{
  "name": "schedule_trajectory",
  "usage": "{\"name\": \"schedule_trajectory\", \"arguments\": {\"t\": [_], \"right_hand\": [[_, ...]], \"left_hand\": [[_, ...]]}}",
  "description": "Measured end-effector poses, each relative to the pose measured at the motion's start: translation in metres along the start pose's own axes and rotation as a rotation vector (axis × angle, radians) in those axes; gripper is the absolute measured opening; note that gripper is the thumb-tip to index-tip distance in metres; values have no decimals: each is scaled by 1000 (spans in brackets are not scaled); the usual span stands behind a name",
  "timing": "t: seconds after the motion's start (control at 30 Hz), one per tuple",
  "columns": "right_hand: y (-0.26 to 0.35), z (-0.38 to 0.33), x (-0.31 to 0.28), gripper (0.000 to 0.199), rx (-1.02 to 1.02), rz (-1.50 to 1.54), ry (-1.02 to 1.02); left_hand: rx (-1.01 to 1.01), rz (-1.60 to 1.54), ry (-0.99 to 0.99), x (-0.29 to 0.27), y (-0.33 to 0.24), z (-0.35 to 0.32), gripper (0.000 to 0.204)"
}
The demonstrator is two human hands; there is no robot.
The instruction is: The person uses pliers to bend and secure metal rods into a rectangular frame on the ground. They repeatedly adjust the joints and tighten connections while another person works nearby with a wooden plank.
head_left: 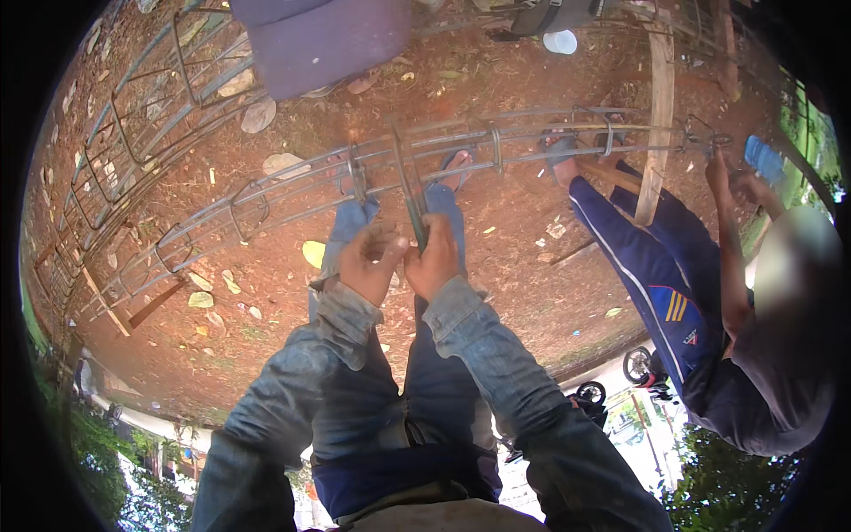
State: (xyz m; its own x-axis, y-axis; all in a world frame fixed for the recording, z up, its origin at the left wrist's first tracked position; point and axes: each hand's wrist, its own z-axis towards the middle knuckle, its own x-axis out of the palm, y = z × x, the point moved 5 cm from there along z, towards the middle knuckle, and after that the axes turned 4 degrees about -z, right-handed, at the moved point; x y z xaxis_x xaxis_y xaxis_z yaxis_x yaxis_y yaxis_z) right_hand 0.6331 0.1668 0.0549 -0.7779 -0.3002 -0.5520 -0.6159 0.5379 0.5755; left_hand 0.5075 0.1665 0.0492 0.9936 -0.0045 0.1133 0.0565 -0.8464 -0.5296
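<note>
My right hand [433,257] is closed round the dark green grip of a long, thin metal tool [411,182], whose two narrow bars point away from me over the steel rods. Just beside it, my left hand [368,262] has its fingers curled and its thumb close to them. Anything pinched there is too small to make out. Beyond both hands, a long rebar cage [292,182] of rods and bent stirrups [496,149] runs from left to right, above the ground. My feet show at the rods.
At the right, another person in dark blue trousers [651,266] has hands [722,177] by the cage's end. An upright wooden post [657,115] stands there. More rebar cages [133,115] lie at the left. Reddish soil [523,310] holds dry leaves and a white cup [559,42].
</note>
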Motion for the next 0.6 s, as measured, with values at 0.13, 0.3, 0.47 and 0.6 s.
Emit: {"name": "schedule_trajectory", "arguments": {"t": [0.13, 0.3, 0.47, 0.6], "right_hand": [[-2, -71, -65, 27, 165, 61, 180], [-10, -71, -170, 19, 103, -437, 279], [-29, -28, -219, 19, 344, -674, 566], [-44, 3, -221, 21, 339, -698, 625]], "left_hand": [[-104, -398, 291, 93, -9, 1, 62], [-467, -298, 256, 210, 52, 5, 105], [-522, -274, 286, 231, 26, 10, 123], [-574, -406, 307, 246, 32, 36, 127]]}}
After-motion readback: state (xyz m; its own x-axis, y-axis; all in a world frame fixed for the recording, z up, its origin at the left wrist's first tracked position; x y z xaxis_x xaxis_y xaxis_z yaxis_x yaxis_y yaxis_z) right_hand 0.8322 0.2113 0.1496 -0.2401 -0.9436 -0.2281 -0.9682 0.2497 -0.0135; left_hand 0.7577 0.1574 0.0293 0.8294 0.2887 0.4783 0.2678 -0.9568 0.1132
